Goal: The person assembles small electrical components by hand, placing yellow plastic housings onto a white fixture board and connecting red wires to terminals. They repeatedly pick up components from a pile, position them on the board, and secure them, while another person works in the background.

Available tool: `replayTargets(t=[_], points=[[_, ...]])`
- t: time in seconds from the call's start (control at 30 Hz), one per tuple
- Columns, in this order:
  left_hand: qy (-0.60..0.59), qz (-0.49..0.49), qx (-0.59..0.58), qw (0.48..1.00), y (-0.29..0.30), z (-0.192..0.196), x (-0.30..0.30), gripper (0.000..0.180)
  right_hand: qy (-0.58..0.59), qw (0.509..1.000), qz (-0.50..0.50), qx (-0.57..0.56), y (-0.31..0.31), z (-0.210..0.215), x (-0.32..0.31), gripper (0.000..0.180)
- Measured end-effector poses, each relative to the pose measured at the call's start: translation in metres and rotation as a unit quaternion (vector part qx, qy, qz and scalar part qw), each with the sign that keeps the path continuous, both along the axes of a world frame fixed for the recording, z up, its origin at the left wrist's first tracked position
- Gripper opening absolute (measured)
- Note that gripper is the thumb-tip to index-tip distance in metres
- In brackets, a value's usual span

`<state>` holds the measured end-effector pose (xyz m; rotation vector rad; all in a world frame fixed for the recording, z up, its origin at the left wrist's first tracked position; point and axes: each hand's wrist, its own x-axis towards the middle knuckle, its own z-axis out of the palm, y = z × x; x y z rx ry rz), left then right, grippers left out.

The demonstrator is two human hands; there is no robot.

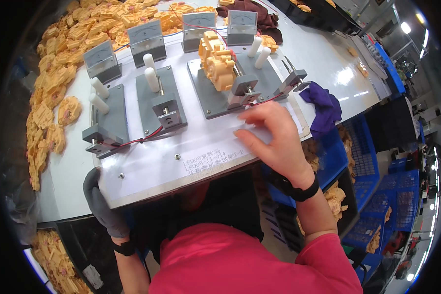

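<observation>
A yellow plastic gearbox-like part [219, 66] stands upright on the third grey test fixture [206, 100] of a white board [157, 171]. Just in front of that fixture's clamp block [243, 88] is my bare right hand [277, 137]. Its thumb and forefinger are apart, with nothing between them. My left hand [103, 203], in a grey glove, lies along the board's near left corner. How its fingers are bent there is hidden. Two fixtures to the left, the leftmost plate [113, 117] and the one beside it [169, 103], carry white pegs and no yellow part.
Several analogue meters [147, 41] line the board's back edge, joined by thin wires. Heaped yellow parts [83, 34] spread over the table's far left. A purple cloth [322, 108] hangs at the right edge. Blue crates [362, 152] with more parts stand below on the right.
</observation>
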<state>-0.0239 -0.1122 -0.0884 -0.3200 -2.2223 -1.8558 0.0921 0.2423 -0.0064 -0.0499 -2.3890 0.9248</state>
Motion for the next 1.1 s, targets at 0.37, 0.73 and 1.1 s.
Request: replayTargets(t=[0.37, 0.73, 1.1], points=[[0.311, -0.265, -0.356, 0.84, 0.085, 0.218, -0.022, 0.056, 0.113, 0.984, 0.034, -0.133, -0.006, -0.001, -0.021, 0.043], [0.33, -0.388, -0.691, 0.513, 0.268, 0.206, -0.066, 0.031, 0.136, 0.965, 0.109, -0.195, -0.005, -0.001, -0.019, 0.029], [0.392, -0.519, -0.354, 0.672, 0.218, 0.267, -0.008, 0.05, 0.287, 0.953, -0.008, -0.099, -0.001, 0.002, 0.011, 0.093]])
